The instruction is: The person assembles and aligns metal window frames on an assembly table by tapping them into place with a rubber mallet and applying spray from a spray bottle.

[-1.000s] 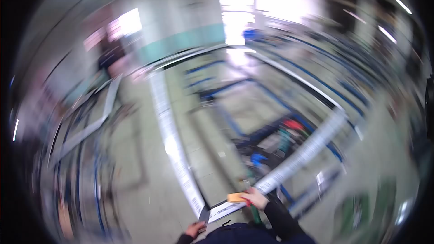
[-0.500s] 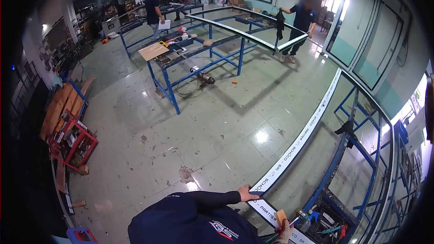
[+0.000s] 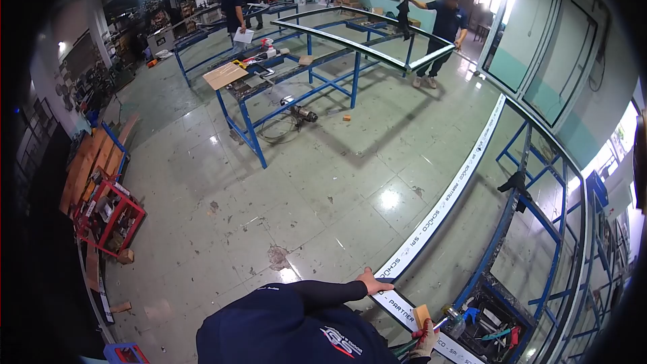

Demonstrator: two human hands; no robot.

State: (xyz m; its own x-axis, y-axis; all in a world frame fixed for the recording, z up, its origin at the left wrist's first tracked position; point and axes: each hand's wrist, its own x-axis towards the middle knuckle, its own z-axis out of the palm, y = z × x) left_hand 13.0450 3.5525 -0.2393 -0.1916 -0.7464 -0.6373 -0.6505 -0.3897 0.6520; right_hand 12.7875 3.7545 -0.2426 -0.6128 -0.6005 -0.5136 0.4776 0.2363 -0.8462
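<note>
My left hand [image 3: 373, 282] is bare and rests at the near corner of a large frame [image 3: 421, 236], which is covered in white film printed with lettering. Its fingers lie stretched over the frame's edge. My right hand [image 3: 426, 339], in a light glove with red on the fingers, is curled at the frame's near bar. A small wooden block [image 3: 422, 314] stands at its fingertips and appears gripped there. Beside that hand is a clear bottle-like object [image 3: 456, 325], partly hidden. A dark tray of hand tools [image 3: 495, 330] sits inside the frame, right of the hand.
Blue metal trestles [image 3: 556, 212] stand beneath the frame. Across the floor, a blue workbench [image 3: 248, 128] carries power tools and a cardboard sheet [image 3: 225, 75]. A co-worker [image 3: 445, 23] stands by a second frame [image 3: 350, 42]. A red tool cart [image 3: 111, 216] is at left.
The view has shifted slightly. My right hand and the wooden block have moved a little away from me along the near bar. At the second frame, the co-worker's raised hand holds the black cloth higher.
</note>
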